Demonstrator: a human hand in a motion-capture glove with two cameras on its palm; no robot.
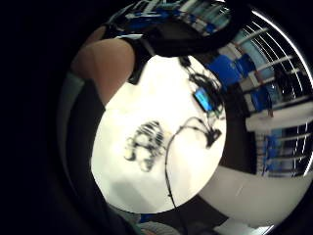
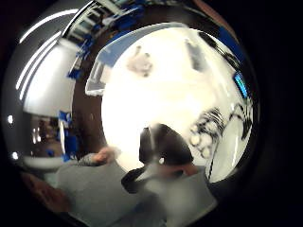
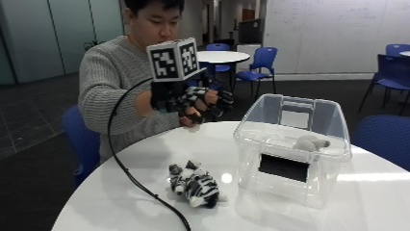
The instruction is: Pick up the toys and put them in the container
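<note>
Clear plastic container (image 3: 291,144) stands at the right of the frame on the white round table (image 3: 115,192), with 1 grey toy (image 3: 310,142) inside. A striped zebra toy (image 3: 194,185) lies at lower centre beside it. The gloved right hand (image 3: 192,102) hovers above, upper centre, fingers loosely curled, holding nothing.

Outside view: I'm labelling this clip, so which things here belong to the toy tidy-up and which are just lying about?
Belongs to the job:
- zebra toy, lying on the table
- clear container
- grey toy already inside it
- gloved right hand, raised, holding nothing

Just about:
- blue chairs
- round table behind
</note>
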